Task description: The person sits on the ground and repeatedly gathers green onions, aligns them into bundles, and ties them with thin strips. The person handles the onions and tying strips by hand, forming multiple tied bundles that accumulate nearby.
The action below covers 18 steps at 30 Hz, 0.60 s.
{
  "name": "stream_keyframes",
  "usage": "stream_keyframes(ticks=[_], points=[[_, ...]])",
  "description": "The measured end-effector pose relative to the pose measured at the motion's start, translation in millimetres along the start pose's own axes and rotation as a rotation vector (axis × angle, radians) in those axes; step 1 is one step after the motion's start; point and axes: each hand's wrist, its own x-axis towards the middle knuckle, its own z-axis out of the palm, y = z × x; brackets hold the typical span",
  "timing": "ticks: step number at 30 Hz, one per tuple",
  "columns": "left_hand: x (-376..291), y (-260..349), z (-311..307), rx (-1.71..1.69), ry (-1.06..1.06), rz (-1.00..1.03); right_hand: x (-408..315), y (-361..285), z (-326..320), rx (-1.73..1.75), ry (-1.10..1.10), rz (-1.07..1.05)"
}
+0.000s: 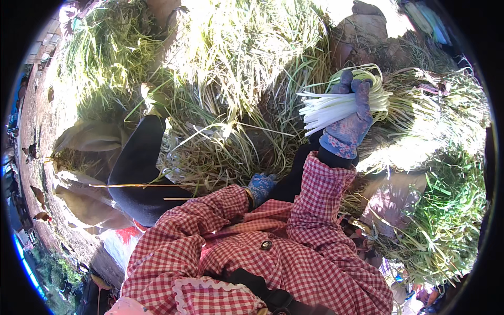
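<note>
My right hand [352, 114], in a blue patterned glove with darkened fingers, is raised at the right and closed around a bundle of pale, thin plant stems [328, 108]. The white cut-looking ends point left, and the greener parts curl behind my fingers. My left hand [260, 189], gloved in blue, is low in front of my body, close to the grassy stalks; its fingers are largely hidden, and whether it grips anything does not show. A large heap of long green and straw-coloured stalks [240, 78] lies before me, partly in bright sun.
Another heap of green stalks [110, 59] lies at the upper left, with more greenery [453, 212] at the right. A translucent plastic sheet or bag [88, 197] lies beside my bent leg [136, 173]. Several loose stalks cross the leg.
</note>
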Motion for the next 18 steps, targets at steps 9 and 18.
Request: stream_keyframes(ticks=[9, 18], points=[[54.9, -57.5, -138.1, -0.539, 1.070, -0.191, 8.2, -6.9, -16.1, 0.126, -0.171, 0.019], [115.9, -41.8, -92.2, -0.426, 0.062, -0.471, 8.2, -4.8, -8.2, 0.197, -0.274, -0.006]])
